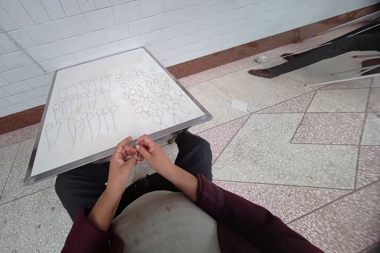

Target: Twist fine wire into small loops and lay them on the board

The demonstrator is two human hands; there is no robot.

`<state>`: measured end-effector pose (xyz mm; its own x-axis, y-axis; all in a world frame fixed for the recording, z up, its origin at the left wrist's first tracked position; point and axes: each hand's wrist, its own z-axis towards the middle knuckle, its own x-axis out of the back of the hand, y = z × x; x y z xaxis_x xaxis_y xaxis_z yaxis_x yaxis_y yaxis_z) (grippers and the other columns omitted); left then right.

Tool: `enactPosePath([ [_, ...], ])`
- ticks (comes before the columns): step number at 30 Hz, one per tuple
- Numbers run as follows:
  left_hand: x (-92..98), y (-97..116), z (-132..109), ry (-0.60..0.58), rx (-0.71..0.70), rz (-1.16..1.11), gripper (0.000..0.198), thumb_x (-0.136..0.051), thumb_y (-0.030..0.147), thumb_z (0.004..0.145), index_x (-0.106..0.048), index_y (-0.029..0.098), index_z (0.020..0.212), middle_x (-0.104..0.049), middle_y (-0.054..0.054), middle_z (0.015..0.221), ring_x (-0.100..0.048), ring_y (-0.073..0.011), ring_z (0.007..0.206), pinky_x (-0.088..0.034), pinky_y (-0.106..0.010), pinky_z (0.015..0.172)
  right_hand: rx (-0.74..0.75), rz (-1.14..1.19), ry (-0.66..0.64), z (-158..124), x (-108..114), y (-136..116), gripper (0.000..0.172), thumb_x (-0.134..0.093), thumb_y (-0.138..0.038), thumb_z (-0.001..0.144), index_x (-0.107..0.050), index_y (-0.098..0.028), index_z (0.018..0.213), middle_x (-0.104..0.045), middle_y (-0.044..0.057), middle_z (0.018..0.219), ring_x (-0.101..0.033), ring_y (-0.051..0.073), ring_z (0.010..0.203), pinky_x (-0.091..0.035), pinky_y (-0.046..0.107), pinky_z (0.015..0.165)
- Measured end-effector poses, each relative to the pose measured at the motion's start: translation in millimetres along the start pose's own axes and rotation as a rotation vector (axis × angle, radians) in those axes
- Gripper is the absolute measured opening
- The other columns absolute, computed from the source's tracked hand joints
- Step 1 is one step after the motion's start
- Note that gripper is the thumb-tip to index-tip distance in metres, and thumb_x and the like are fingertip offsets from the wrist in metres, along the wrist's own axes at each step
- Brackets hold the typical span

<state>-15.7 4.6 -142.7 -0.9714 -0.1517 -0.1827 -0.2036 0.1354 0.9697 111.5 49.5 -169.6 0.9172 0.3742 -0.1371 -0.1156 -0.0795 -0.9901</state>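
Counter (59, 154), white top with a metal rim, low and set against the knees.
- Left half: rows of stemmed wire loops (81, 104), laid out finished.
- Right half: figure-eight wire loops (151, 91), likewise finished.
- Near edge, centre: left hand (120, 164) and right hand (152, 154) together, fingertips pinched on one thin wire piece (135, 152), apparently mid-shaping.
- Far right: paper scrap (239, 105) on the floor.

Judged well along; how many remain cannot be told.

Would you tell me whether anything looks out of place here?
Only litter: a small white paper square lies loose on the speckled stone floor, right of the metal-framed white board; its thin wire loops sit in tidy rows.
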Motion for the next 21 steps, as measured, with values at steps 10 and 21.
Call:
enactPosePath([
  [10,1.4,-1.0,-2.6,0.032,0.016,-0.045,0.045,-0.072,0.031,0.076,-0.059,0.022,0.118,-0.06,0.0,0.085,-0.06,-0.0153,0.081,-0.055,-0.028,0.067,0.012,0.011,0.009,-0.5,0.8,-2.5,0.015,-0.058,-0.037,0.086,-0.053,-0.023,0.087,-0.051,-0.004,0.071,-0.047,0.01,0.06,-0.042,0.023,0.055],
  [21,5.0,4.5,-1.3,-0.034,0.142,-0.038,0.052,-0.078,0.03,0.069,-0.062,0.022,0.118,-0.058,0.002,0.077,-0.058,-0.0135,0.076,-0.054,-0.026,0.063,0.06,0.098,-0.007,0.8,5.8,-1.3,0.018,-0.07,-0.038,0.077,-0.066,-0.022,0.082,-0.061,0.0,0.08,-0.054,0.014,0.074,-0.045,0.028,0.069],
])
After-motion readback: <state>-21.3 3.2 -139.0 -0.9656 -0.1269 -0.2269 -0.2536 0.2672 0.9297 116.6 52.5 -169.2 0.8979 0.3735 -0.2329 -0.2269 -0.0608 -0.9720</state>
